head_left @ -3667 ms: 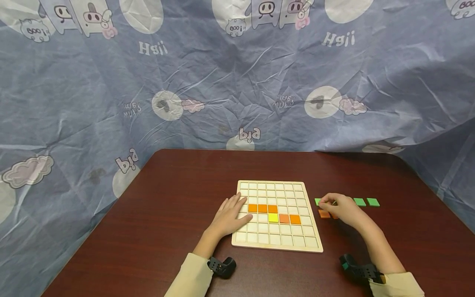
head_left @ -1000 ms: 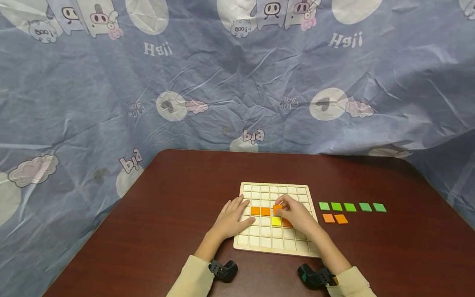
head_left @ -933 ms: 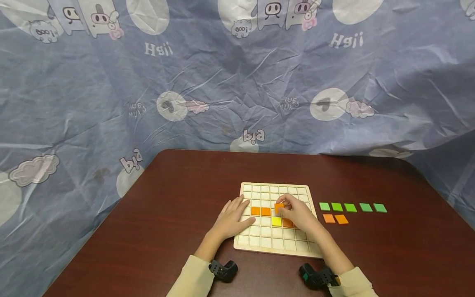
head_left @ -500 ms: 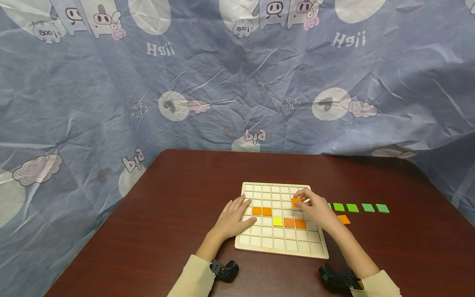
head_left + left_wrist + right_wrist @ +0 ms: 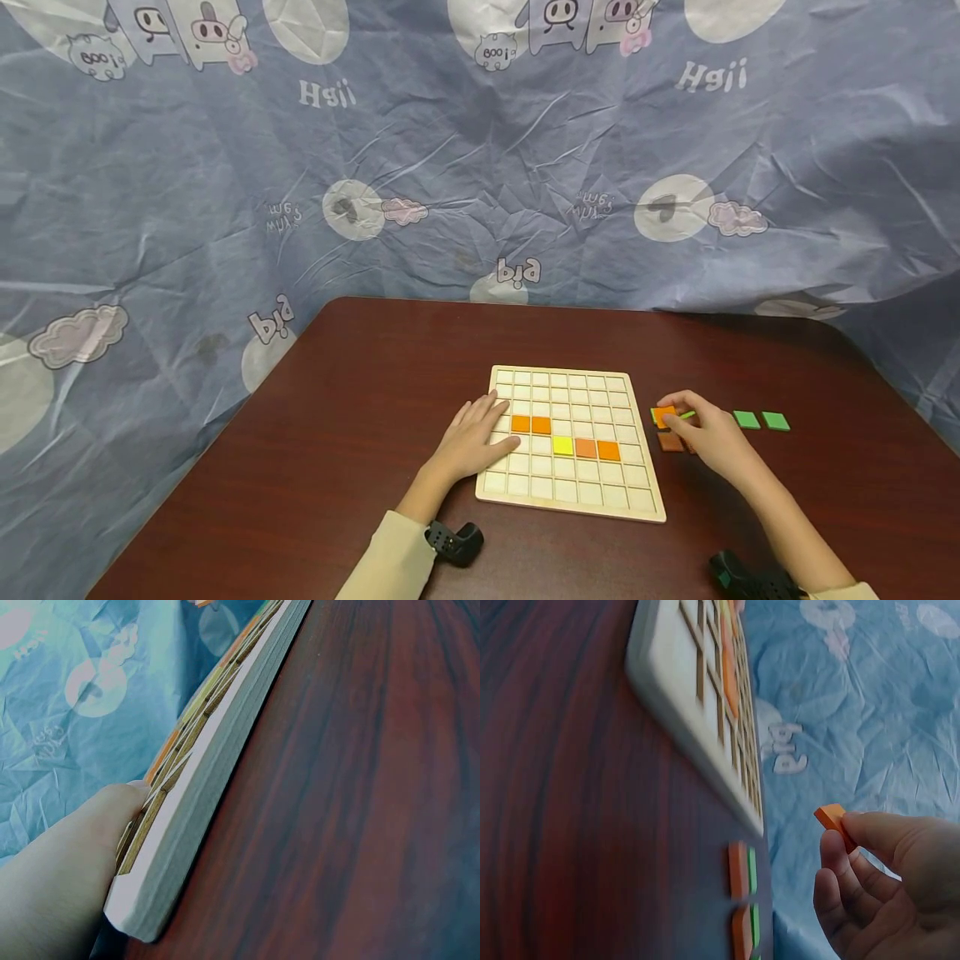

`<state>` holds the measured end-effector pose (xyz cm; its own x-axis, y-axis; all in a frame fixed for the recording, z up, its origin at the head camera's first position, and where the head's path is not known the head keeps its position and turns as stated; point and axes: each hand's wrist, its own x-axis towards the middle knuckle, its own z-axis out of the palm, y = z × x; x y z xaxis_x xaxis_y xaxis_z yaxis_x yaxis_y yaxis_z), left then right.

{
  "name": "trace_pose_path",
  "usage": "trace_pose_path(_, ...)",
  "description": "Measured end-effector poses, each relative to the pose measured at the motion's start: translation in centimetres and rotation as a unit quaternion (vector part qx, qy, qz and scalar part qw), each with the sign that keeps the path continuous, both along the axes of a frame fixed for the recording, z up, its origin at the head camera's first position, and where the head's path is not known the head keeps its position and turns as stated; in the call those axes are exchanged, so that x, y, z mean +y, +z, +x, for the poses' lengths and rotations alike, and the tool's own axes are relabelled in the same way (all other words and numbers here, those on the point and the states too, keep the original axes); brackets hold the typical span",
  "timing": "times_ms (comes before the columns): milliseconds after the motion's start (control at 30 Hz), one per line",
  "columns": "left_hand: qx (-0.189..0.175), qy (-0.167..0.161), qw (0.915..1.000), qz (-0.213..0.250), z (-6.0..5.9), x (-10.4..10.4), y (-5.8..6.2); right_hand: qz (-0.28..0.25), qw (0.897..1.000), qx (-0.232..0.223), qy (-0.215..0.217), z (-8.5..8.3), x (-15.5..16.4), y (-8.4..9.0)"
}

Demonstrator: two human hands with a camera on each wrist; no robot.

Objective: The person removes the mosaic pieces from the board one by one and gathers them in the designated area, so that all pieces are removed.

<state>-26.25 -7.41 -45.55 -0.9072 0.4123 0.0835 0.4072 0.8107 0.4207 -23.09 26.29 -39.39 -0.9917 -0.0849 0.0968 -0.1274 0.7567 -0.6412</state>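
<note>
A pale wooden grid board (image 5: 592, 500) lies on the dark table. In its cells sit two orange tiles (image 5: 530, 424), a yellow tile (image 5: 562, 445) and two more orange tiles (image 5: 597, 449). My left hand (image 5: 480, 425) lies flat on the board's left edge, fingers straight. My right hand (image 5: 675, 419) is just off the board's right side and pinches an orange tile (image 5: 663, 414), held above the loose tiles. In the right wrist view that orange tile (image 5: 832, 819) sits between thumb and fingertips, clear of the table.
Two green tiles (image 5: 761, 420) lie in a row right of my hand, and an orange tile (image 5: 670, 442) lies in its shadow. More orange and green tiles (image 5: 741, 900) show in the right wrist view. A blue printed cloth (image 5: 480, 167) hangs behind the table.
My right hand lifted an orange tile out of the board's upper orange row and carried it right, off the board, to above the loose tiles. The left hand stayed put.
</note>
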Motion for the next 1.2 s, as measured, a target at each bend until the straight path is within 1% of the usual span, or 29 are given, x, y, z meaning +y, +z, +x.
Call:
trace_pose_path(233,-0.001,0.002,1.0000,0.005,0.1,-0.1,0.2,0.035,0.999,0.018,-0.015,0.4,2.9,-0.7)
trace_pose_path(400,-0.001,0.003,1.0000,0.007,0.2,-0.2,0.2,0.038,0.998,0.032,-0.030,0.5,4.6,-1.7)
trace_pose_path(533,-0.002,0.004,1.0000,0.006,0.1,-0.1,0.1,0.031,0.998,0.038,-0.041,0.5,5.6,-2.5)
trace_pose_path(700,0.001,0.001,1.0000,0.007,0.1,-0.1,0.1,0.026,0.998,0.024,-0.050,0.7,6.3,-3.3)
trace_pose_path(867,-0.005,0.003,1.0000,0.003,0.1,0.0,0.2,0.035,0.997,0.013,-0.064,0.8,6.9,-4.0)
trace_pose_path(1067,-0.009,0.007,0.9999,-0.001,0.1,0.0,0.2,0.046,0.997,0.010,-0.067,0.7,7.2,-4.2)
trace_pose_path(1200,-0.006,0.006,0.9999,-0.005,0.1,-0.1,0.2,0.060,0.996,0.018,-0.061,0.5,7.2,-4.2)
